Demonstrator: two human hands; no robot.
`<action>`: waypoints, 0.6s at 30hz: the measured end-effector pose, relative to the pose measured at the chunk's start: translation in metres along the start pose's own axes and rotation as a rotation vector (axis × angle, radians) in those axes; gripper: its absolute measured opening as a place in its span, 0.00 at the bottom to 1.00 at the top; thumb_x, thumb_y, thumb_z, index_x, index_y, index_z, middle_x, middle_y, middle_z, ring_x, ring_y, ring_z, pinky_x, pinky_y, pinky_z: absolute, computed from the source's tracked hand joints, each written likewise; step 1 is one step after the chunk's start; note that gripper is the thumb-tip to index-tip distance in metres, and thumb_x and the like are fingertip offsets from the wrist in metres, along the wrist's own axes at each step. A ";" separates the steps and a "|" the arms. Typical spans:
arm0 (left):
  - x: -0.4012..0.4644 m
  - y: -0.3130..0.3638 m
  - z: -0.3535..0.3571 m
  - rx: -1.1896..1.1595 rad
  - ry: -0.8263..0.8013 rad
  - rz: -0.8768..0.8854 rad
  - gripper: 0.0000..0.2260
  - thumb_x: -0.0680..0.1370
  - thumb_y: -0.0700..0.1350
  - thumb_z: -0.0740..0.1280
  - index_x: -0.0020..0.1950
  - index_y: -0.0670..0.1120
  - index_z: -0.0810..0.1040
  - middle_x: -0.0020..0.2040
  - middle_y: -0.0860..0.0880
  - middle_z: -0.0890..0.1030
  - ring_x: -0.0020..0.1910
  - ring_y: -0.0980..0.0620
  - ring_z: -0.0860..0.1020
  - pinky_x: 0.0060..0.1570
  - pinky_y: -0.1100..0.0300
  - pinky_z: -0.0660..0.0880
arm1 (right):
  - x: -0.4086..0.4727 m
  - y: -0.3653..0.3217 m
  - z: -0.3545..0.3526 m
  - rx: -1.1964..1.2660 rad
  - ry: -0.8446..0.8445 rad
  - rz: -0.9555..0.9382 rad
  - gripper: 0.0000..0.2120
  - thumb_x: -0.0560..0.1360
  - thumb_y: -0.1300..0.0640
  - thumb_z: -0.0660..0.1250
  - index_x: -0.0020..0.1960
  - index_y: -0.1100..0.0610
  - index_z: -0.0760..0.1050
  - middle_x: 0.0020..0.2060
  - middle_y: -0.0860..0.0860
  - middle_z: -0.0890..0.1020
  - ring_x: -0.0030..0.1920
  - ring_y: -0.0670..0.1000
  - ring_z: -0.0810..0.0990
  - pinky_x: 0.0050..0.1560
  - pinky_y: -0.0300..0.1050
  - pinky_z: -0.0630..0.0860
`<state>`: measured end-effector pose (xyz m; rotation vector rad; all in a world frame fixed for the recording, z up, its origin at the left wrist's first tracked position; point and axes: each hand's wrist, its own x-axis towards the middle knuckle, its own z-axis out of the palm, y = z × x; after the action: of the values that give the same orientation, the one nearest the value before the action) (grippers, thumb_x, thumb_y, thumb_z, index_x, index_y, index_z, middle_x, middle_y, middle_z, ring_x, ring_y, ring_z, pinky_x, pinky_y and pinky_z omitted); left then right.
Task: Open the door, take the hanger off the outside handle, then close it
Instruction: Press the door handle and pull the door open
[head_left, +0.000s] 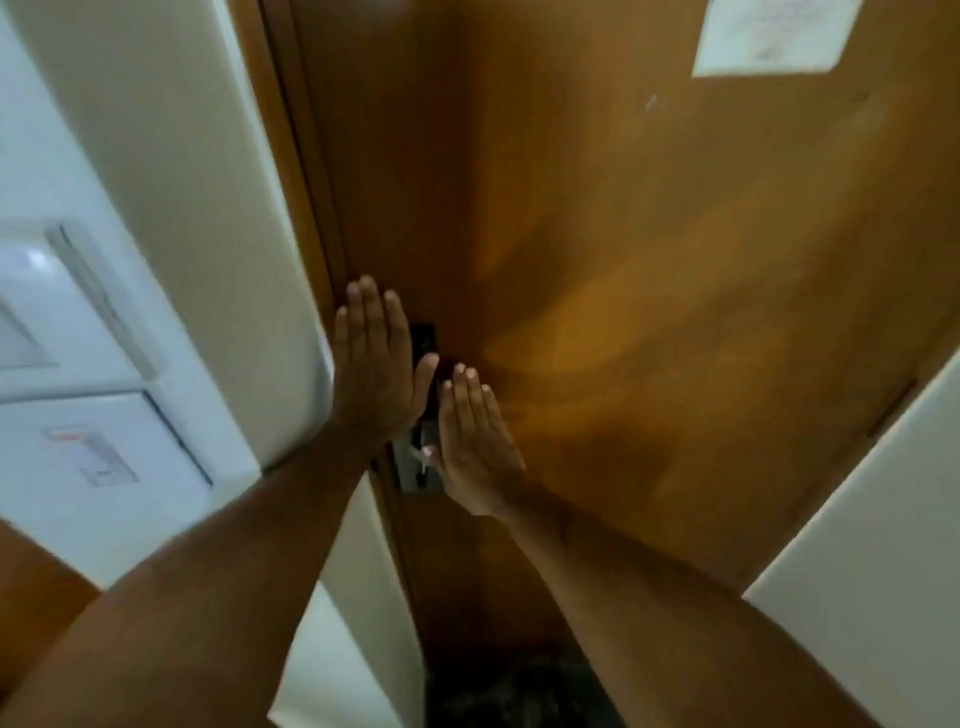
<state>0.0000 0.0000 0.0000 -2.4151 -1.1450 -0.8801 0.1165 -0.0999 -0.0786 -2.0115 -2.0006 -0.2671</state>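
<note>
The door (623, 260) is smooth orange-brown wood with a soft sheen, flat and plain, and a white rectangular sheet of paper (774, 34) is stuck near its top edge. Along its left edge runs a darker wooden frame (306, 171), then a glossy white wall (156, 156) carrying pale rectangular switch plates (93, 441). The left hand (376, 364) lies flat, fingers spread straight, over the door's left edge, partly hiding a black lock plate (423, 338). The right hand (475, 431) is flat and empty too, just beside a metal handle plate (415, 462). No hanger can be made out
</note>
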 end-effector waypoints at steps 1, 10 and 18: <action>0.000 0.000 0.003 -0.002 -0.008 -0.013 0.37 0.83 0.59 0.51 0.79 0.31 0.51 0.79 0.27 0.53 0.79 0.29 0.51 0.78 0.36 0.51 | -0.003 -0.006 0.012 0.037 -0.065 0.031 0.35 0.85 0.46 0.53 0.80 0.66 0.42 0.81 0.66 0.45 0.80 0.65 0.42 0.80 0.58 0.43; 0.006 0.000 0.008 0.027 -0.025 0.003 0.35 0.83 0.56 0.51 0.79 0.31 0.47 0.80 0.28 0.50 0.80 0.32 0.48 0.79 0.40 0.48 | 0.021 -0.003 0.048 0.137 0.037 0.170 0.32 0.83 0.35 0.51 0.27 0.52 0.64 0.20 0.45 0.67 0.21 0.46 0.67 0.27 0.38 0.59; -0.001 -0.003 0.011 -0.006 0.003 0.005 0.34 0.83 0.55 0.52 0.79 0.31 0.50 0.79 0.27 0.52 0.80 0.30 0.50 0.78 0.38 0.50 | 0.009 -0.011 0.068 0.353 0.159 0.228 0.33 0.82 0.36 0.56 0.24 0.53 0.60 0.17 0.43 0.62 0.18 0.41 0.61 0.27 0.35 0.55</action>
<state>0.0015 0.0075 -0.0087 -2.4197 -1.1369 -0.8864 0.1007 -0.0689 -0.1392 -1.9010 -1.5774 -0.0196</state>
